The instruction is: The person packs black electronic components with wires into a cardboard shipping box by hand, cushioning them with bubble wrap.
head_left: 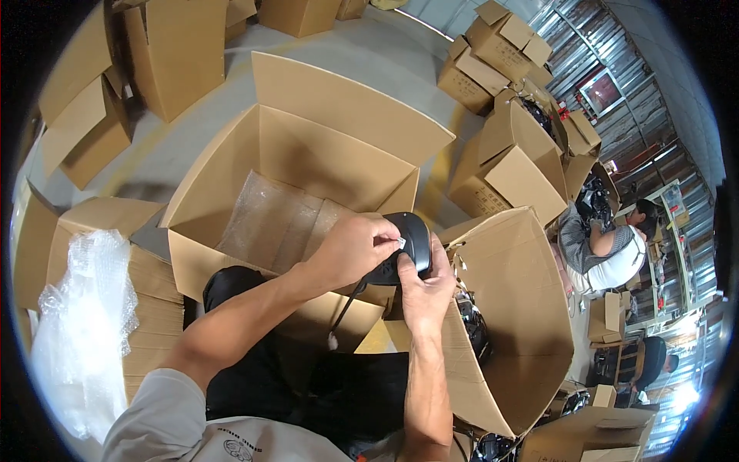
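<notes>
The scene is generally bright, and the strongest glare burns at the lower right, against the corrugated metal wall (697, 354). The bubble wrap (88, 323) at left shines nearly white. Soft shadows lie inside the middle carton (300, 146), and the dark trousers (308, 389) lose their detail. Straight edges bend toward the black round rim; far things look rather soft.
</notes>
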A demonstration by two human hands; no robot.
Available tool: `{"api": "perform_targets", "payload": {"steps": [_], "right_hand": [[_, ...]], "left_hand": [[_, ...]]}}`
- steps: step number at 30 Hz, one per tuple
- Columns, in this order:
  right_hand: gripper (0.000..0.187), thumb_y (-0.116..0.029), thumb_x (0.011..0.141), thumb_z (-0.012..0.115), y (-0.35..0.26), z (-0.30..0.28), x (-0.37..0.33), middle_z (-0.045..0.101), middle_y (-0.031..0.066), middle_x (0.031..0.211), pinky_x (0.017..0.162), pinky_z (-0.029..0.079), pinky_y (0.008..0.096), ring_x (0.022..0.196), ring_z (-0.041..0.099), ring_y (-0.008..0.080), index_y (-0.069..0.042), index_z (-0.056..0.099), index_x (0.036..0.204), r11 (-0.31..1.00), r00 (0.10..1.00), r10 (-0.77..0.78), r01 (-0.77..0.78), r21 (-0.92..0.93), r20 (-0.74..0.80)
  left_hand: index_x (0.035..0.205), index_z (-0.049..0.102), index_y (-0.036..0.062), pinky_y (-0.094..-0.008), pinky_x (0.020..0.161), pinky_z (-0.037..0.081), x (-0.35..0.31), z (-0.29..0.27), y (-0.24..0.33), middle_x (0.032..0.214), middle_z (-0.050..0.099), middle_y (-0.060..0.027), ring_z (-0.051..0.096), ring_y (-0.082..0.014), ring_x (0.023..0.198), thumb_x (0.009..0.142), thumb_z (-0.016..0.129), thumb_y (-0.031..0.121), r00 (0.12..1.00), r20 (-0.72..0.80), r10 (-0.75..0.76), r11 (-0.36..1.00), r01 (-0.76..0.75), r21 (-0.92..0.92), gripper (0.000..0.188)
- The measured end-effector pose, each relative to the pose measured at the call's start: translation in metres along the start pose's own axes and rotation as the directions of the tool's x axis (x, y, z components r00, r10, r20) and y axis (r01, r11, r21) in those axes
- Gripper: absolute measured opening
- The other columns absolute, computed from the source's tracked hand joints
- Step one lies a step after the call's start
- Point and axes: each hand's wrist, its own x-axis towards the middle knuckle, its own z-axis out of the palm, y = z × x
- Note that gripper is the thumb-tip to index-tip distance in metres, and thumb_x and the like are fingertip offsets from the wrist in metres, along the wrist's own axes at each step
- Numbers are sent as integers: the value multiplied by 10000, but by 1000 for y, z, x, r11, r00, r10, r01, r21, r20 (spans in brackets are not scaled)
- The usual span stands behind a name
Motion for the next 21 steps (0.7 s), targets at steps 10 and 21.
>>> {"api": "perform_targets", "payload": {"steps": [10,21], "right_hand": [[523,-28,873,679,3,0,-3,671,104,1147,909,499,273,1002,612,122,72,511,1357,993,999,-18,14,-114,-38],[541,-27,857,711,14,3,-2,681,156,1179,880,519,285,1013,644,147,94,510,1345,987,990,-119,109,-118,-73]], "left_hand": [[858,723,15,-426,632,500,0,3,-4,768,673,-182,645,-360,693,815,710,158,990,-9,141,984,-139,114,150],[885,714,-9,-415,641,519,-8,16,-8,833,686,-185,661,-355,722,825,709,68,968,-99,231,962,-212,172,98]]}}
